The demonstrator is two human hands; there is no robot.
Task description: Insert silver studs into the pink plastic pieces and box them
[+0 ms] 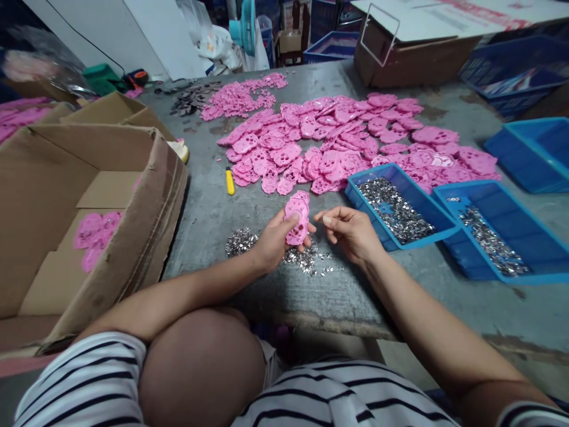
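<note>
left hand holding pink part, right hand pinch contents unclear

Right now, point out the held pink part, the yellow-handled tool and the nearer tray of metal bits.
pink part (297, 220): head view, its middle.
yellow-handled tool (230, 181): head view, yellow handle.
nearer tray (372, 176): head view, far-left rim.
</note>
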